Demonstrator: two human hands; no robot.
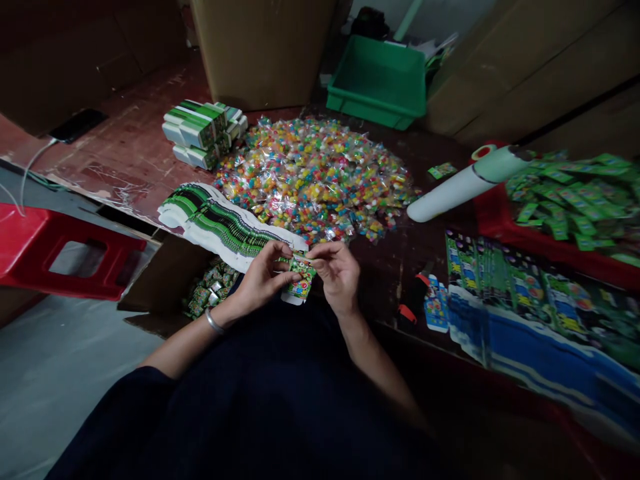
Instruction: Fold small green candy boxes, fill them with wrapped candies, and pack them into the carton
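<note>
Green printed carton (300, 288) is held nearside of packet pile (320, 177) | upper end is pinched by fingers of left hand (265, 273) and right hand (342, 275) | step, seemingly: end being worked | next: light, even pressure is called for

Dim light falls on a worn, dark red wooden worktop (135, 100). Tall brown cardboard cartons (260, 53) stand along its far side. At the left, a bright red plastic stool (30, 247) stands on a grey floor (60, 373).
</note>
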